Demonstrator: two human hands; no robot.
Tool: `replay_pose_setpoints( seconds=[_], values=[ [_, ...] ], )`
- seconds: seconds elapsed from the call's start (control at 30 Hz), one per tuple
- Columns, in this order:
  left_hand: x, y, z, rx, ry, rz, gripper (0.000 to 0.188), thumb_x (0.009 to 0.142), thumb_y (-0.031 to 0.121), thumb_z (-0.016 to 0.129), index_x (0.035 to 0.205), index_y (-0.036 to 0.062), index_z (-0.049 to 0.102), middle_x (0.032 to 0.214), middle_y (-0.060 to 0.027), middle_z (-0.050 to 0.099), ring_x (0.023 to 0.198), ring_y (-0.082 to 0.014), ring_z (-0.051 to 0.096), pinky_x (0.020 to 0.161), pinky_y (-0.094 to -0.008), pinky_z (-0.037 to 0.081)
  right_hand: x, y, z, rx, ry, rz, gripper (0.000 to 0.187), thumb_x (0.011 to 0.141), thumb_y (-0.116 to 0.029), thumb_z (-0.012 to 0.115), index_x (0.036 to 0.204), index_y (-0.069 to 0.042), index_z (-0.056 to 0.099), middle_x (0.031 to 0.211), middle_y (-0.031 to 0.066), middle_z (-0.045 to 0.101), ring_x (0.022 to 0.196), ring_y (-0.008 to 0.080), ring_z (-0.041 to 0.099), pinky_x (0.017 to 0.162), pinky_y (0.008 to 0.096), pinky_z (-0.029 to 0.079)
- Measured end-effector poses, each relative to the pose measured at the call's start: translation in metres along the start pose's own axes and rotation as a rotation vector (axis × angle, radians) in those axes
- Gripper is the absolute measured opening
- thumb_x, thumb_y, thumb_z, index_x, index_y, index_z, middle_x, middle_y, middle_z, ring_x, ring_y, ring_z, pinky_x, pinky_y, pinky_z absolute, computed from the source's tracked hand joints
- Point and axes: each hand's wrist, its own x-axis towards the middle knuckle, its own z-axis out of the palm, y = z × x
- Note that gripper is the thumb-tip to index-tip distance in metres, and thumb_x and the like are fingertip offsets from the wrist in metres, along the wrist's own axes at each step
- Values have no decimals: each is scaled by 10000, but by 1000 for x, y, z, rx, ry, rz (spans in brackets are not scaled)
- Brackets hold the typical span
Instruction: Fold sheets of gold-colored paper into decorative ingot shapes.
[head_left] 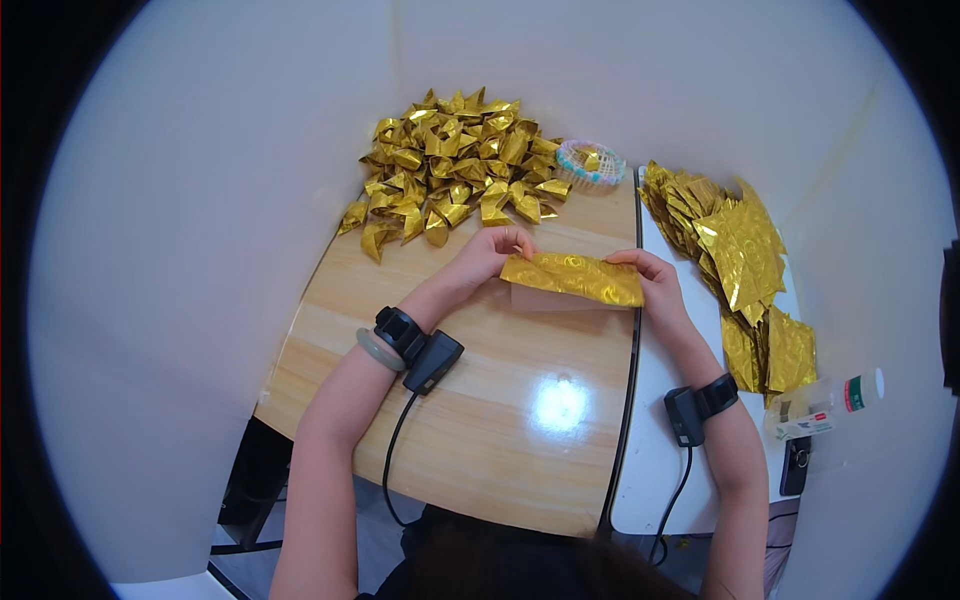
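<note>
Between my two hands, above the wooden table (430, 440), is a sheet of shiny gold foil paper (572, 277) with a swirl pattern, its upper part folded over. A pale strip of its underside shows below the gold. My left hand (492, 252) pinches the sheet's left end, fingers closed. At the right end, my right hand (652, 280) grips it between thumb and fingers. A large heap of folded gold paper pieces (455, 160) lies beyond my left hand. To the right of my right hand is a stack of flat gold sheets (740, 245).
A small woven basket (592, 180) with a pastel rim stands beside the heap, gold paper inside. On the white table (650, 470) at right lie a clear bottle (835, 395) with a white cap and a dark phone-like object (795, 467). Pale walls surround the tables. Cables hang from both wrist devices.
</note>
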Motion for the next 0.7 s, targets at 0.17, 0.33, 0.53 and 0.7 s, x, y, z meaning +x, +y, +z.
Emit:
replay_pose_setpoints(
  seconds=[0.17,0.33,0.53,0.7],
  values=[
    [-3,4,8,-12,-55,100,168,741,-38,521,795,37,662,1018,-58,612,897,-123,561,786,-203,423,1,7,-5,-42,31,-20,225,907,-95,430,990,-9,620,1040,95,627,913,122,592,803,233,466],
    [-7,14,10,62,-42,17,178,748,-23,529,844,17,674,1022,-72,610,927,-122,557,791,-218,433,0,-5,-2,195,90,109,345,946,-235,374,1005,8,612,1047,85,618,909,116,589,761,214,470],
    [-4,4,15,368,-20,49,246,757,59,665,997,8,647,975,-59,625,878,-99,559,773,-226,446,-1,-9,8,-167,-14,43,312,856,-100,586,1145,5,536,1074,87,602,978,126,566,855,242,452],
    [-3,5,18,221,-146,88,289,768,62,681,1045,15,616,936,-21,623,858,-86,561,793,-219,444,0,1,-1,-179,-12,94,361,797,-7,640,1145,-8,544,957,70,635,871,81,587,743,197,477]
  ],
)
